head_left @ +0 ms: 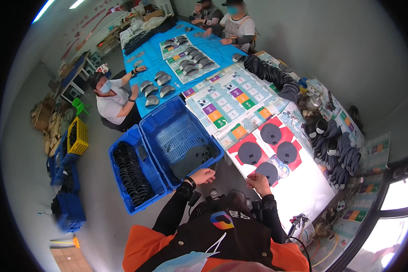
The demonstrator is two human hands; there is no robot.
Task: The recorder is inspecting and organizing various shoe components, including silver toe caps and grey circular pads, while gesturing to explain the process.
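Observation:
My left hand [204,176] is held over the near right corner of a blue crate [161,119], its fingers curled together with nothing visible in them. Inside that crate lie flat dark grey pieces [186,164]. At the table's near left edge my right hand [259,184] has its fingers pinched; whatever may be between them is too small to make out. It overlaps the lower left edge of a dark grey round piece [267,171]. Farther up, more dark discs lie on red sheets, one left [250,153], one at the top [271,134] and one right [287,153].
A second blue crate [155,197] with rows of stacked dark curved pieces [130,174] stands at left. Dark cap-like pieces pile up along the right wall [335,149]. A seated co-worker [113,99] and others [238,27] sit around the blue-covered table [145,109].

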